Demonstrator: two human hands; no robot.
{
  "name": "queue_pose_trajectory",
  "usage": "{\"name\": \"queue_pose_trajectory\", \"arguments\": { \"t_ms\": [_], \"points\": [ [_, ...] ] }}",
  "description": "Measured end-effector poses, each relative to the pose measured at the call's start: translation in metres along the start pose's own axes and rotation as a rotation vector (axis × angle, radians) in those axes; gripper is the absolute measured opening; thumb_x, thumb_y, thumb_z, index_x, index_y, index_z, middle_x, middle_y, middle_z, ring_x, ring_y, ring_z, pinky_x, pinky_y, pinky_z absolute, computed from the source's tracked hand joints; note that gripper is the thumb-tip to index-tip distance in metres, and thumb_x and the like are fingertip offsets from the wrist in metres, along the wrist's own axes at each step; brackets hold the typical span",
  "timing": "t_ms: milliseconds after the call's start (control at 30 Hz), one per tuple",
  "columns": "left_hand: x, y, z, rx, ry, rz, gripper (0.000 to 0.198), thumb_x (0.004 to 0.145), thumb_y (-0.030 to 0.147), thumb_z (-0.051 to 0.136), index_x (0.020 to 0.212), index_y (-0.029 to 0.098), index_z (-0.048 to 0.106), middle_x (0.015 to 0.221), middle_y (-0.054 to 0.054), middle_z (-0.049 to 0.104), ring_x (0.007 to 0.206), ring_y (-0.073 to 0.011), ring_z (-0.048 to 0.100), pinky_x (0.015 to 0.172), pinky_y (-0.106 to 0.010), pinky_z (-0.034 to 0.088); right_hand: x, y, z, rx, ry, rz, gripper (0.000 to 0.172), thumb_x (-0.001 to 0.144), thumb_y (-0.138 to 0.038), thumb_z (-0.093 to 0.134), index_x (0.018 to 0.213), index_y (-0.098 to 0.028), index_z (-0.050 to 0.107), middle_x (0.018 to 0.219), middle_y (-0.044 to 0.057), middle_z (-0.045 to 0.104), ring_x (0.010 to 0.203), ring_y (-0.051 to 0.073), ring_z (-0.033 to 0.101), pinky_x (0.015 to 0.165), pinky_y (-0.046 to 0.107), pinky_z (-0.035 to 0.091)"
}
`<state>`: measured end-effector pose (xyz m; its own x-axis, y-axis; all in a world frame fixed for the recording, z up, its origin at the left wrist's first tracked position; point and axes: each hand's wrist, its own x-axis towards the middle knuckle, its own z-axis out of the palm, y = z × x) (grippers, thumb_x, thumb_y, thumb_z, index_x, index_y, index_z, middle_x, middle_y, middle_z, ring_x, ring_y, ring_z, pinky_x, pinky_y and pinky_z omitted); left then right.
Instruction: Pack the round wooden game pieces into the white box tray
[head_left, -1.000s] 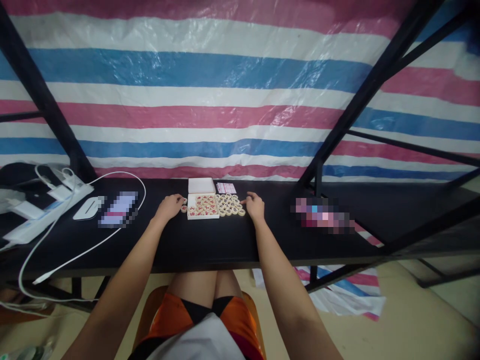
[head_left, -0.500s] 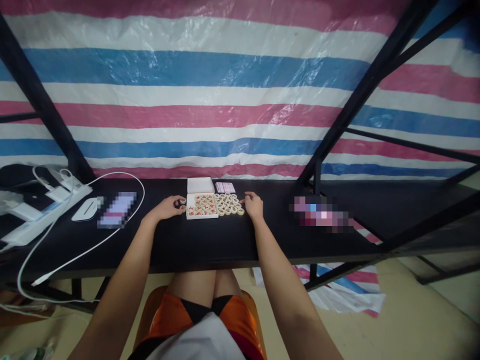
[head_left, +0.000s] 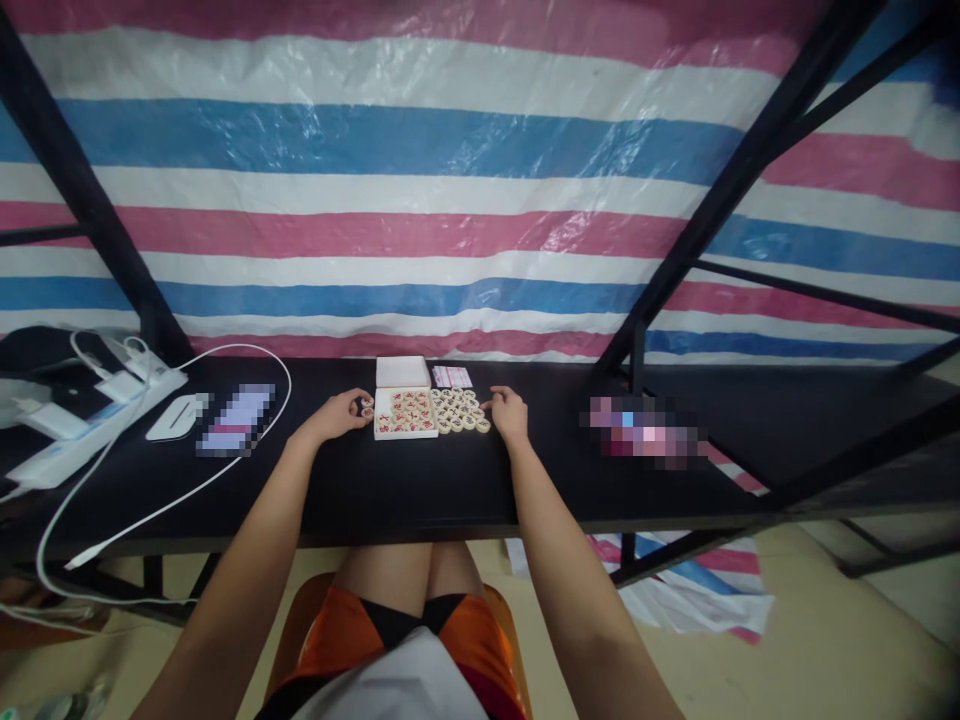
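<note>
An open white box (head_left: 406,435) holds round Chinese chess pieces with red characters, its lid (head_left: 403,371) folded back behind it. Just left of the box, my left hand (head_left: 339,413) has its thumb and fingers closed around two Chinese chess pieces (head_left: 367,407). To the right of the box, several pieces with dark characters (head_left: 459,411) lie flat in close rows. At the right edge of these rows is my right hand (head_left: 508,412), fingers partly stretched out, with nothing seen in it. Whether its fingertip touches a piece is too small to tell.
Pink and white cards (head_left: 452,377) lie behind the pieces on the black tabletop (head_left: 420,485). At left are a power strip (head_left: 97,430), white cable (head_left: 172,490), white flat device (head_left: 176,418) and blurred phone-like item (head_left: 237,420). Another blurred item (head_left: 645,428) lies right. Black frame posts (head_left: 705,220) flank the desk.
The fingers of my left hand have closed in on the two pieces beside the box. My right hand stays by the dark-character rows. The view has shifted slightly.
</note>
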<state>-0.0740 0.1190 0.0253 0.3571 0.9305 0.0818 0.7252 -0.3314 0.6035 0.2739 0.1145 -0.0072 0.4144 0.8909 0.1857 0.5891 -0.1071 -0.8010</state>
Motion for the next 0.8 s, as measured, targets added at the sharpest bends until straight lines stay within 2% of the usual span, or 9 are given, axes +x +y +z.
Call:
{"name": "queue_pose_trajectory", "arguments": {
  "t_ms": [167, 233, 333, 467, 600, 800],
  "points": [
    [0.0, 0.002, -0.001, 0.011, 0.052, -0.008, 0.052, 0.068, 0.037, 0.062, 0.116, 0.017, 0.057, 0.066, 0.004, 0.053, 0.061, -0.0135, 0.051, 0.059, -0.024, 0.036, 0.001, 0.002, 0.001, -0.011, 0.008, -0.012, 0.036, 0.082, -0.022, 0.038, 0.108, -0.019, 0.062, 0.071, 0.0, 0.072, 0.077, 0.017, 0.063, 0.073, 0.025, 0.043],
    [-0.002, 0.007, -0.002, 0.039, 0.05, 0.014, 0.048, 0.071, 0.039, 0.061, 0.114, 0.018, 0.059, 0.065, 0.004, 0.053, 0.059, -0.0133, 0.05, 0.058, -0.024, 0.036, 0.001, 0.001, 0.001, -0.013, 0.011, -0.009, 0.035, 0.082, -0.022, 0.039, 0.109, -0.019, 0.062, 0.072, 0.0, 0.072, 0.077, 0.017, 0.063, 0.073, 0.025, 0.043],
    [-0.005, 0.021, -0.002, 0.119, 0.073, 0.101, 0.036, 0.079, 0.041, 0.053, 0.104, 0.019, 0.065, 0.065, 0.002, 0.053, 0.061, -0.0142, 0.051, 0.06, -0.025, 0.036, 0.0, 0.0, 0.0, -0.01, 0.01, -0.006, 0.035, 0.082, -0.022, 0.039, 0.108, -0.02, 0.062, 0.071, 0.0, 0.072, 0.079, 0.017, 0.063, 0.075, 0.025, 0.043],
    [-0.005, 0.038, 0.007, 0.27, 0.055, 0.251, 0.037, 0.08, 0.046, 0.054, 0.098, 0.019, 0.071, 0.078, -0.005, 0.06, 0.08, -0.0213, 0.056, 0.072, -0.029, 0.039, -0.001, -0.003, -0.001, -0.003, 0.002, 0.005, 0.035, 0.082, -0.022, 0.04, 0.108, -0.021, 0.063, 0.071, -0.001, 0.072, 0.081, 0.017, 0.064, 0.077, 0.026, 0.043],
    [-0.002, 0.039, 0.016, 0.367, 0.051, 0.211, 0.045, 0.08, 0.054, 0.052, 0.1, 0.019, 0.072, 0.087, -0.01, 0.062, 0.088, -0.0263, 0.055, 0.077, -0.032, 0.039, -0.001, -0.003, -0.001, -0.004, 0.004, 0.006, 0.034, 0.081, -0.022, 0.041, 0.107, -0.021, 0.063, 0.071, -0.001, 0.071, 0.081, 0.017, 0.064, 0.078, 0.026, 0.044],
    [0.001, 0.032, 0.019, 0.354, 0.083, 0.187, 0.041, 0.083, 0.05, 0.05, 0.095, 0.017, 0.072, 0.083, -0.009, 0.06, 0.082, -0.0241, 0.054, 0.077, -0.033, 0.04, -0.001, -0.001, 0.0, -0.016, -0.008, -0.002, 0.035, 0.081, -0.022, 0.041, 0.108, -0.021, 0.063, 0.072, -0.001, 0.071, 0.084, 0.017, 0.064, 0.079, 0.026, 0.044]
  ]
}}
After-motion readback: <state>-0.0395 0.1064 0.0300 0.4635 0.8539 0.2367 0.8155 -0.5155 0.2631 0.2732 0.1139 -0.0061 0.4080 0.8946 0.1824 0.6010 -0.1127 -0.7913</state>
